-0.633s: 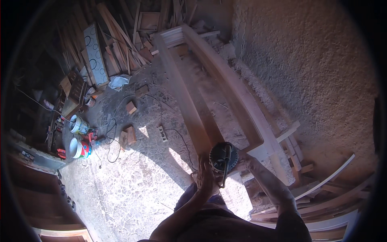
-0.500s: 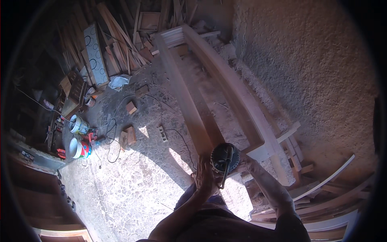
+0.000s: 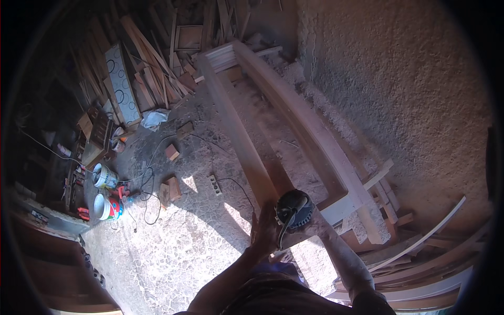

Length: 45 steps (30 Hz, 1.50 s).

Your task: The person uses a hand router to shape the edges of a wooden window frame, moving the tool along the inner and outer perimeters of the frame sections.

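Note:
A router with a round, dark, ribbed top sits on the near end of a long wooden frame. From its top a cord bends down toward my body. My left hand grips the router's left side, fingers partly in shadow. On the opposite side my right hand closes round it, mostly hidden by the tool's body. The router's base and bit are out of sight beneath the top.
Sawdust lies around the frame, beside the rough wall. Curved wooden strips lie at right. A power strip, wood blocks, a white bucket and cables occupy the floor at left. Boards lean at the back.
The view has shifted slightly. The router's top has turned a little, and its cord now hangs farther left. Both hands keep their hold on it.

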Each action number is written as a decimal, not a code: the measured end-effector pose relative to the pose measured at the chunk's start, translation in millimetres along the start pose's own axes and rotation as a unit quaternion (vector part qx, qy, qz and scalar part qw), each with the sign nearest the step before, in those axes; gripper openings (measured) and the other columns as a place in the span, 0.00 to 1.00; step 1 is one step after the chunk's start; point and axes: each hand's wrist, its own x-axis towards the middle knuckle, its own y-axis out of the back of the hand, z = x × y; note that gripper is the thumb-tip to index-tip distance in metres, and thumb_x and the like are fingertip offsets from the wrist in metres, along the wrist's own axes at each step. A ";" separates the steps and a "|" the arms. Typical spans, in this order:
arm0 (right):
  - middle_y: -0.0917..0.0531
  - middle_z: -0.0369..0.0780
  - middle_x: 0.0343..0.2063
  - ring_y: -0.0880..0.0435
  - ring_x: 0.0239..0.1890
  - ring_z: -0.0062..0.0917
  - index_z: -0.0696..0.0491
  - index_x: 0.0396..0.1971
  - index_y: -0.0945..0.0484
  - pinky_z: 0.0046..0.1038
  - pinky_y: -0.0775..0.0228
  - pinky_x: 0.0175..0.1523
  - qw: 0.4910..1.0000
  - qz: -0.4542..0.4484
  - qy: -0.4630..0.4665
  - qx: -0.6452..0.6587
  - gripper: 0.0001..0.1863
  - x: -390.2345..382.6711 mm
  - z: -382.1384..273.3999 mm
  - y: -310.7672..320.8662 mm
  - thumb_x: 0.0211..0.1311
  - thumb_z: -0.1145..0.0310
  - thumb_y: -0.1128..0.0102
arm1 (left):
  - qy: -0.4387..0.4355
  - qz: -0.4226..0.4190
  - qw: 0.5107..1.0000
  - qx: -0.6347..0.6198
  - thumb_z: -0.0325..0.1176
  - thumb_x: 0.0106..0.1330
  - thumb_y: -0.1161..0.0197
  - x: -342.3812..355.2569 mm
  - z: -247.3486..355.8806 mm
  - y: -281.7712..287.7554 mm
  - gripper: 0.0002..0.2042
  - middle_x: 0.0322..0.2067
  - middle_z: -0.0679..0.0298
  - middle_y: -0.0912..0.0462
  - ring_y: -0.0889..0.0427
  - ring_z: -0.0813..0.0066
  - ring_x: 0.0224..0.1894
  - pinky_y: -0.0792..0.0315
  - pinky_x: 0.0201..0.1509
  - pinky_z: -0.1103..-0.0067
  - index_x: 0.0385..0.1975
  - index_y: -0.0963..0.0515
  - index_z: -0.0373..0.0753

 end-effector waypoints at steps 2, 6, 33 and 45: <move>0.20 0.37 0.61 0.21 0.63 0.24 0.49 0.68 0.30 0.30 0.26 0.68 0.998 0.007 0.037 -0.051 0.53 15.3 -12.2 -2.6 0.36 0.71 0.10 | 0.000 -0.033 0.999 0.032 0.51 0.66 0.31 11.3 -15.5 3.0 0.43 0.73 0.40 0.41 0.46 0.38 0.78 0.49 0.78 0.48 0.74 0.42 0.32; 0.16 0.35 0.56 0.17 0.57 0.21 0.48 0.63 0.25 0.28 0.21 0.63 0.999 0.032 -0.003 -0.024 0.45 49.5 -10.9 -5.7 0.41 0.73 0.13 | 0.047 -0.101 0.994 -0.019 0.59 0.66 0.32 50.9 -37.0 22.9 0.47 0.76 0.46 0.43 0.40 0.41 0.77 0.59 0.76 0.35 0.76 0.43 0.37; 0.14 0.36 0.55 0.17 0.58 0.26 0.49 0.60 0.21 0.33 0.27 0.69 0.989 0.094 -0.010 -0.112 0.45 473.5 -30.4 23.5 0.35 0.65 0.07 | 0.015 -0.100 0.995 0.011 0.33 0.51 0.16 386.9 -338.8 93.4 0.42 0.53 0.58 0.13 0.10 0.61 0.47 0.15 0.52 0.69 0.65 0.35 0.33; 0.15 0.37 0.52 0.19 0.58 0.28 0.47 0.62 0.27 0.34 0.28 0.66 0.987 0.092 0.058 -0.116 0.50 616.5 -20.7 34.4 0.31 0.62 0.11 | 0.044 -0.137 0.988 -0.052 0.37 0.50 0.16 481.5 -435.4 122.0 0.51 0.60 0.54 0.20 0.19 0.62 0.62 0.22 0.65 0.66 0.72 0.45 0.35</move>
